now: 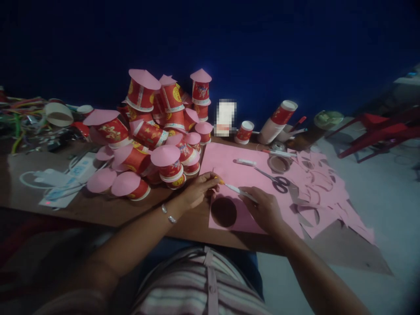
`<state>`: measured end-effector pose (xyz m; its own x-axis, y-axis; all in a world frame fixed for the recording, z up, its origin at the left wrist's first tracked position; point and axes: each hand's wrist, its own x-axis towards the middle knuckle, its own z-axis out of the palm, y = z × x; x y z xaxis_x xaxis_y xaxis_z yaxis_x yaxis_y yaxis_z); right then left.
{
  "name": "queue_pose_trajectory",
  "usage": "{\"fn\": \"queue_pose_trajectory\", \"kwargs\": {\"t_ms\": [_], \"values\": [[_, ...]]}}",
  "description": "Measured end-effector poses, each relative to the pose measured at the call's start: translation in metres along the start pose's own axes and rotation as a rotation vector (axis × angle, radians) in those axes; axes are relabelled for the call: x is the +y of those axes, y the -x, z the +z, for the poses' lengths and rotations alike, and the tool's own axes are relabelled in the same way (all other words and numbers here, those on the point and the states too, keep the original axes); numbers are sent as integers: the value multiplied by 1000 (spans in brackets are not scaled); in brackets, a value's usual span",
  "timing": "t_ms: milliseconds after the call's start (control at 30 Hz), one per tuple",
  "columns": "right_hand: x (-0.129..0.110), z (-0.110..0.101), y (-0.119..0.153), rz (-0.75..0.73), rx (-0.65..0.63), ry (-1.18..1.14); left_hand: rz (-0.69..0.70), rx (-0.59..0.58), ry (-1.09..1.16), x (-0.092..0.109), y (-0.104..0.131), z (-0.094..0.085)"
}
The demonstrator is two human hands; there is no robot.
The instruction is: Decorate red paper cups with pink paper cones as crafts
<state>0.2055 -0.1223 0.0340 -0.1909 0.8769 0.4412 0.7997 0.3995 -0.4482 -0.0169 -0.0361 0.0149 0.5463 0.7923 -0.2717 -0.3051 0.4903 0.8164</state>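
Over the pink paper sheet (pixel 226 159), my right hand (pixel 265 208) grips the body of a slim white pen-like tool (pixel 238 190). The tool slants toward my left hand (pixel 203 190), whose fingers pinch its orange tip (pixel 220 181); whether that tip is a cap I cannot tell. A round hole (pixel 223 211) in the sheet lies just below both hands, with dark tabletop showing through. On the sheet beyond my right hand lie open-bladed scissors (pixel 278 183), a small white tube (pixel 246 162) and a roll of tape (pixel 278 164).
Red paper cups with pink cone tops (pixel 166 162) are piled at left. A stacked column of cups (pixel 278 122) leans at the back, beside a single cup (pixel 244 132). Cut pink scraps (pixel 318 183) cover the right. A power strip (pixel 68 179) lies far left.
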Motion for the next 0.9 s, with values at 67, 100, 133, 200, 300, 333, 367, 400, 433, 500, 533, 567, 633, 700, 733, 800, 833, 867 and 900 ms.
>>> {"fn": "queue_pose_trajectory", "kwargs": {"t_ms": [67, 100, 133, 200, 300, 333, 367, 400, 433, 500, 533, 567, 633, 700, 733, 800, 833, 867, 900], "values": [[0, 0, -1, -8, 1, 1, -4, 9, -7, 0, -1, 1], [0, -1, -2, -14, -1, 5, -3, 13, -10, 0, -1, 1], [0, -1, -3, -20, -2, 11, -2, 15, -12, 0, -1, 2], [0, 0, -3, -40, -2, 30, 6, 17, -8, 0, -1, 2], [0, 2, -4, -63, -5, 58, 29, 10, -21, -3, -1, 2], [-1, 3, -4, -61, -9, 59, 35, 2, -42, -4, -1, 1], [-2, 4, -4, -54, -15, 47, 39, -7, -69, -4, -1, 1], [-4, 5, -5, -39, -18, 20, 43, -15, -99, -5, -1, 0], [-6, 6, -5, -15, -21, -23, 46, -21, -128, -5, -1, -1], [-10, 8, -7, 68, -48, -142, 47, -24, -181, -4, -1, -3], [-11, 8, -8, 123, -78, -210, 51, -19, -210, -4, -1, -4], [-12, 8, -9, 180, -121, -274, 55, -16, -243, -3, -1, -5], [-12, 8, -13, 260, -227, -382, 67, -16, -314, -2, -1, -4], [-9, 6, -16, 286, -299, -436, 90, -13, -380, -3, -1, -3], [-7, 6, -17, 289, -321, -439, 104, -13, -409, -3, -1, -2], [-3, 6, -20, 296, -346, -424, 133, -4, -454, -4, -2, -2], [-2, 6, -21, 302, -354, -418, 140, 0, -470, -4, -2, -2], [-1, 6, -22, 309, -363, -423, 141, 1, -480, -4, -2, -3], [-1, 7, -23, 314, -372, -439, 139, -1, -487, -4, -2, -4]]}}
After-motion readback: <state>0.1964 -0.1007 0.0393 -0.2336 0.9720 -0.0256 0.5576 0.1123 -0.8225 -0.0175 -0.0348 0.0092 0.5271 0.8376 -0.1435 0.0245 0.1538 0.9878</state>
